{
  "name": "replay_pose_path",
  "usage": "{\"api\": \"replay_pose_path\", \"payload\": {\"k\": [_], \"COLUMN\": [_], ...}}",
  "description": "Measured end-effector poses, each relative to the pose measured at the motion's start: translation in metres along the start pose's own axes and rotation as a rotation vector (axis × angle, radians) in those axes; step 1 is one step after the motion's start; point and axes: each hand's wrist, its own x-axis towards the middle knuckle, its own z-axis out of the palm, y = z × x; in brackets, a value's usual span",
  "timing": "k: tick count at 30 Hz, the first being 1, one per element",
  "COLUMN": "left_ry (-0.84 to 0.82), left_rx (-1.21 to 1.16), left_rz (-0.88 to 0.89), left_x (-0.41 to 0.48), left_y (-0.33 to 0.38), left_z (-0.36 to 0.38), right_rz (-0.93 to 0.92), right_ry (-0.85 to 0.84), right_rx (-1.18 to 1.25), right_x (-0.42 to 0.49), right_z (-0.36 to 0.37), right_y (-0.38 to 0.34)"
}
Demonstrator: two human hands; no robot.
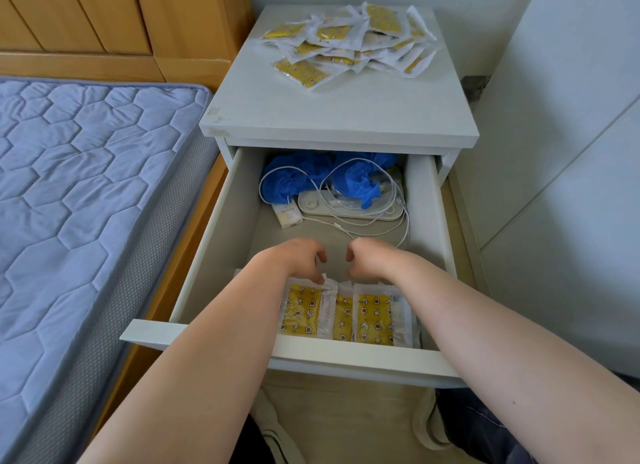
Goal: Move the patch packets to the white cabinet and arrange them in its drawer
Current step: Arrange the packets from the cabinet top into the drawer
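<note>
White cabinet [339,117] with drawer [221,228] pulled open, both grips inside. Well beyond the grips, on the cabinet top: loose pile of patch packets [346,44]. Just nearer than the grips, at the drawer front: row of packets [374,318], flat. Left grip [298,259] pinched on one packet's white edge. Right grip [374,257] curled, hold not determinable. White cable [341,225] just beyond.

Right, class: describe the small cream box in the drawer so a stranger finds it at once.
Look into the white cabinet's open drawer. Towards its back, a flat white device lies among cable and crumpled blue material. The small cream box sits left of it, the only carton there.
</note>
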Motion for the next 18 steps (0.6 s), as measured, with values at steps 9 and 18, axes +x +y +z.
{"api": "replay_pose_path", "payload": {"k": [9, 18], "left_ry": [0.481, 0.881], "left_rx": [-0.099, -0.310], "left_rz": [0.062, 0.173], "left_x": [-0.026, -0.045], "left_y": [0.036, 0.069], "left_z": [-0.034, -0.115], "right_rz": [-0.097, -0.173], "right_ry": [0.370, 0.683], "right_rx": [0.223, 0.285], "right_x": [-0.037, -0.060], "right_z": [-0.065, -0.150], "right_y": [0.015, 0.023]}}
